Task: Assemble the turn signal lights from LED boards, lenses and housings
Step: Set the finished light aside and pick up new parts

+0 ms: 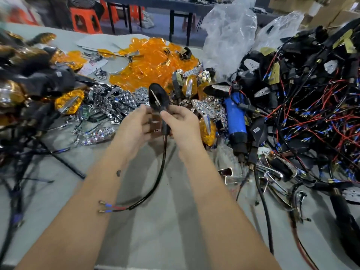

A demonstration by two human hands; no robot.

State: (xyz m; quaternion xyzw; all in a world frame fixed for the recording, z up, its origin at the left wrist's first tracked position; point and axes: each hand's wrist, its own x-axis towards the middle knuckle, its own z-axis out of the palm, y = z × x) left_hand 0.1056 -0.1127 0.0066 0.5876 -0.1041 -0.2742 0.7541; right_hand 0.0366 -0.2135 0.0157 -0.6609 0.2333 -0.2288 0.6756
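Grey table (155, 240) crowded w/ parts; both hands, left hand (136, 127) and right hand (183, 123), pinch one black housing (157, 96), lens not yet fitted; orange lenses (152, 61) pile waits, much left.

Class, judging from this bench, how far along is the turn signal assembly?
Done: amber-lensed finished lights heaped at left. In hand: both hands, left hand and right hand, hold one black wired housing. Left: loose orange lenses and tangled housings.

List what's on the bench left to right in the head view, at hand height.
Finished amber lights → chrome reflectors → left hand → black housing → right hand → blue screwdriver → wired housings pile.
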